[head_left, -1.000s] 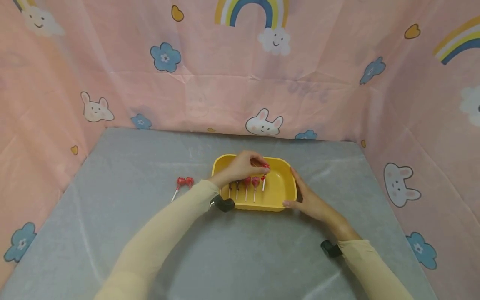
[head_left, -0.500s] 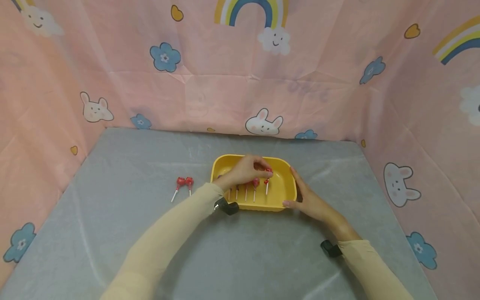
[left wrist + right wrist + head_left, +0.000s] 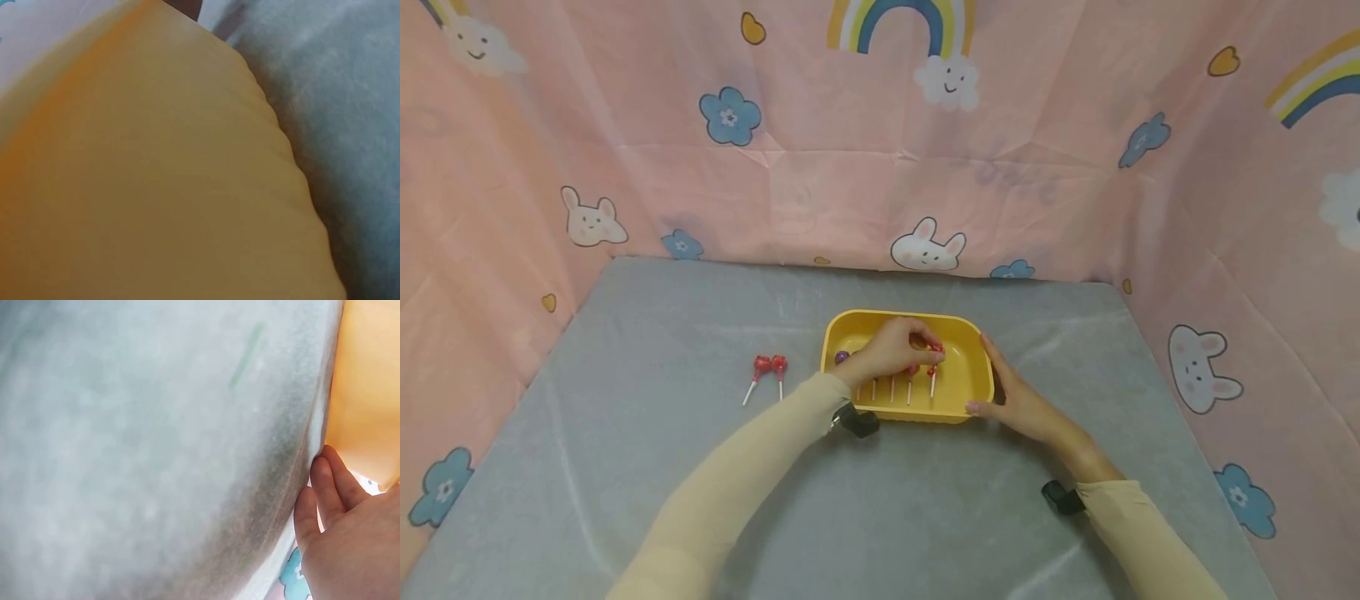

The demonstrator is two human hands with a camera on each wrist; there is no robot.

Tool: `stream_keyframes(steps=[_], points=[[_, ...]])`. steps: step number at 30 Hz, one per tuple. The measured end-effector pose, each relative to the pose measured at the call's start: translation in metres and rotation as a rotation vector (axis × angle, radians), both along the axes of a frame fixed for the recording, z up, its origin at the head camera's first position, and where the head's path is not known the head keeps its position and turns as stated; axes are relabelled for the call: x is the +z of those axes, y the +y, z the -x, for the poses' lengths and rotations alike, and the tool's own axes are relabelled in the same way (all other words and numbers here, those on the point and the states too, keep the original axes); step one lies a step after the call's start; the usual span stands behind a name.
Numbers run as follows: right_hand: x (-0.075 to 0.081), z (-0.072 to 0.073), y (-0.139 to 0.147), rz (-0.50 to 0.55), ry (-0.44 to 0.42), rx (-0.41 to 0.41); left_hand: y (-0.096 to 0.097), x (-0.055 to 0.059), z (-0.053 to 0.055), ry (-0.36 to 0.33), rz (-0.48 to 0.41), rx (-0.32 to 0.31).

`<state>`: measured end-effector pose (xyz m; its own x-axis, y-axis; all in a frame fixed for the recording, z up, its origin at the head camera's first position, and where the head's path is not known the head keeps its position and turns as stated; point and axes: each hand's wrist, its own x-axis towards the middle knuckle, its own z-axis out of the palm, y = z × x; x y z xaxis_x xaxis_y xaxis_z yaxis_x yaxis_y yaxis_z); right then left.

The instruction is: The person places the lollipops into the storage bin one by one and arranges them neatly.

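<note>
My left hand reaches into the yellow plastic tray and pinches a red-wrapped lollipop by its head, white stick toward the front. Left of it several lollipops stand side by side in a row, a red one nearest and a purple one at the far end; the hand covers most of their heads. My right hand holds the tray's right end, thumb at the front corner and fingers along the side. Fingers rest against the tray wall in the right wrist view. The left wrist view is mostly tray wall.
Two red lollipops, one slanted and one straighter, lie on the grey tabletop left of the tray. A pink patterned curtain surrounds the table at the back and both sides.
My left hand has come slightly right and toward the front with the red lollipop, lower in the tray. The two loose lollipops now show fully. My right hand stays put.
</note>
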<state>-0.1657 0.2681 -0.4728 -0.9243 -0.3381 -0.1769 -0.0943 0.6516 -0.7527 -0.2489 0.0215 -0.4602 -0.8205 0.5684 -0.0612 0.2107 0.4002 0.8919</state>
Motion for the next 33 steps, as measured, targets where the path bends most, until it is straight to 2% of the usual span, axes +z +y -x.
stream_keyframes(steps=[5, 13, 24, 33], points=[[-0.0003, 0.0000, 0.0006, -0.002, 0.001, 0.003, 0.0017, -0.0030, 0.0016, 0.024, 0.040, 0.000], [0.0007, 0.0003, 0.0010, -0.003, -0.015, -0.008, 0.0034, -0.0022, 0.0026, 0.100, 0.144, -0.008], [0.0006, 0.0009, 0.0004, -0.016, -0.019, -0.012, 0.0044, -0.0047, 0.0010, 0.124, 0.181, 0.004], [-0.0007, 0.0009, 0.0000, -0.020, -0.028, -0.020, 0.0043, -0.0084, 0.0003, 0.191, 0.226, 0.003]])
